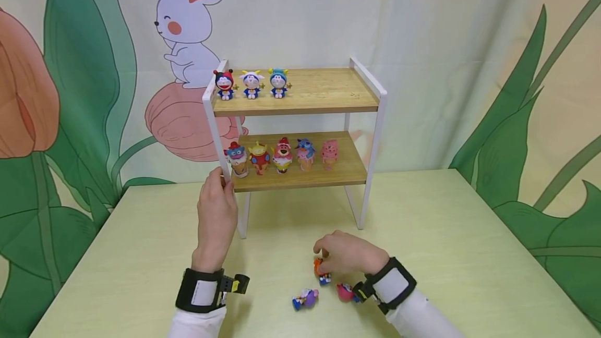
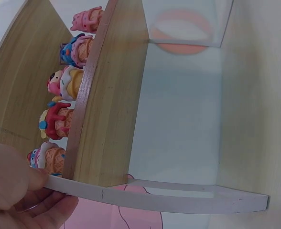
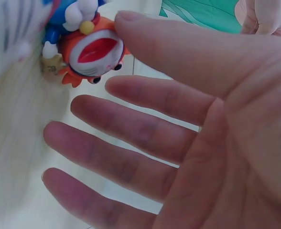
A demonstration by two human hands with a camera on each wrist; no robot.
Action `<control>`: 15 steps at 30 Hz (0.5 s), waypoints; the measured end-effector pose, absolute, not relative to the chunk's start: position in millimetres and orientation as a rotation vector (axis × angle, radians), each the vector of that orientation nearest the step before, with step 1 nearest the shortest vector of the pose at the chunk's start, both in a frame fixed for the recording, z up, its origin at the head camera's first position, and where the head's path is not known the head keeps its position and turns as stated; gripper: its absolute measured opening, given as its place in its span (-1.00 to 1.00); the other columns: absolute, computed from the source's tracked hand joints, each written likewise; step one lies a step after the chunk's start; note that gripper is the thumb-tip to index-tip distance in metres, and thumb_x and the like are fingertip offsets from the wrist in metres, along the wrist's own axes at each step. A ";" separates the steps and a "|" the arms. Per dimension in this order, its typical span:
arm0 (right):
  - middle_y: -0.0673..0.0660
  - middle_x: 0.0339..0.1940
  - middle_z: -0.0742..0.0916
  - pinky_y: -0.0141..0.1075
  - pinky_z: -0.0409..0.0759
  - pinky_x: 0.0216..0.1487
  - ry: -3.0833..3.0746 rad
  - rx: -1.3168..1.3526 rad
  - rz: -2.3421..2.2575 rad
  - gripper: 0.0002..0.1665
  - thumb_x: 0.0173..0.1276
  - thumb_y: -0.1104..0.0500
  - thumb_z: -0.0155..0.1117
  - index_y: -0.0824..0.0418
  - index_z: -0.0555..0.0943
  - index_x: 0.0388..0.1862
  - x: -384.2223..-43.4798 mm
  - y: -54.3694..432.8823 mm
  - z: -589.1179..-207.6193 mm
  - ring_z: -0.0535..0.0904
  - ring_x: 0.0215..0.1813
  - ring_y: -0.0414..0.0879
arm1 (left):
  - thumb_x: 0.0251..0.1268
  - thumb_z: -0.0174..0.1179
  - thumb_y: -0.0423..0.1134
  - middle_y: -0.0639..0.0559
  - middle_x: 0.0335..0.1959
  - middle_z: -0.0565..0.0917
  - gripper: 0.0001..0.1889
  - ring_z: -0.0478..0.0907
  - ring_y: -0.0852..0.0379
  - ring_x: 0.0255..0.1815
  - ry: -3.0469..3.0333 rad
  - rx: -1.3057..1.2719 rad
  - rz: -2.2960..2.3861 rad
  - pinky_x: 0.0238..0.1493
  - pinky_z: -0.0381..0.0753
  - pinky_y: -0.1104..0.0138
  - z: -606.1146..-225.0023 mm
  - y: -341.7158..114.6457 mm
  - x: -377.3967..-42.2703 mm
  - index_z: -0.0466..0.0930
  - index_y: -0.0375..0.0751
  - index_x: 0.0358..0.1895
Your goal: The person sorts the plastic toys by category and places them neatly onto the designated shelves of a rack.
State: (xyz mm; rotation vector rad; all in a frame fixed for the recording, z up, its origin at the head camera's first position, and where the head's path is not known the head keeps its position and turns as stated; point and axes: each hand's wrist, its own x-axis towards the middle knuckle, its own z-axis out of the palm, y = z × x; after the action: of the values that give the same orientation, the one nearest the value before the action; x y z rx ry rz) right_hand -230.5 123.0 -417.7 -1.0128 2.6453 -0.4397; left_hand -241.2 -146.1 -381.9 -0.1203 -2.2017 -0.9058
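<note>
My left hand [image 1: 217,218] grips the white left post of a two-tier shelf rack [image 1: 324,87], beside its lower board. In the left wrist view, thumb and fingers pinch that white frame [image 2: 178,199]. My right hand [image 1: 354,252] is over the table, around an orange-hooded figurine [image 3: 100,55] lying there. The right wrist view shows its fingers spread and nearly straight, the thumb tip at the figurine's head. Close by lie a purple-headed figurine [image 1: 308,299] and a pinkish-red one [image 1: 345,292], the latter partly hidden by the right wrist strap.
Three hooded figurines [image 1: 251,85] stand in a row at the left of the top board. On the lower board [image 1: 300,181] stand several ice-cream-cone figurines [image 1: 283,156]. A printed cloth backdrop [image 1: 422,67] hangs behind the pale table [image 1: 446,223].
</note>
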 end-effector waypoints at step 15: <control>-0.13 -0.46 0.58 -0.30 0.48 -0.25 2.645 -0.964 -0.394 -0.84 0.24 0.09 0.43 0.13 0.70 -0.27 -229.9 122.6 -416.6 0.45 -0.33 -0.19 | 0.41 0.08 -0.50 -0.32 -0.13 0.53 -0.67 0.52 -0.16 -0.21 -2.206 -0.123 -0.909 -0.19 0.67 0.03 -381.6 -145.3 -240.8 0.34 -0.48 0.18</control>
State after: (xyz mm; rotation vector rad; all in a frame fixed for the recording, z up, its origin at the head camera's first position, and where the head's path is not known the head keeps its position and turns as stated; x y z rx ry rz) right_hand -229.9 122.6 -416.6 -0.9643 2.6454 -0.3940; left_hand -240.8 -145.3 -381.6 -0.1229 -2.2062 -0.9085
